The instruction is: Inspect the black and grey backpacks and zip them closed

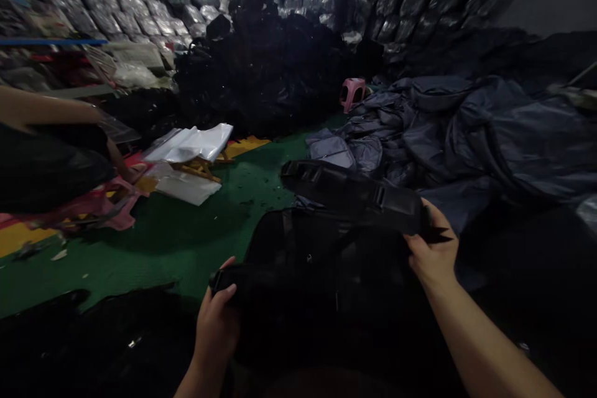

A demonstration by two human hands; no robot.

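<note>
My left hand (217, 326) grips a dark edge of a black fabric bag (321, 273) at the bottom middle of the view. My right hand (433, 252) holds a wide black padded strap (359, 198) with buckle fittings, and its frayed black end (436, 235) sticks out past my fingers. The strap runs left from that hand across the top of the bag. Most of the bag is too dark to show its details. Another person's forearm (44, 109) reaches in at the left, above a black bundle (51, 168).
Green floor matting (140, 255) lies ahead, with white plastic sheets (189, 146), a wooden frame (198, 168) and pink material (105, 202) on it. A navy fabric heap (466, 137) fills the right. A pink stool (352, 93) stands behind, before large piles of bagged goods (261, 68).
</note>
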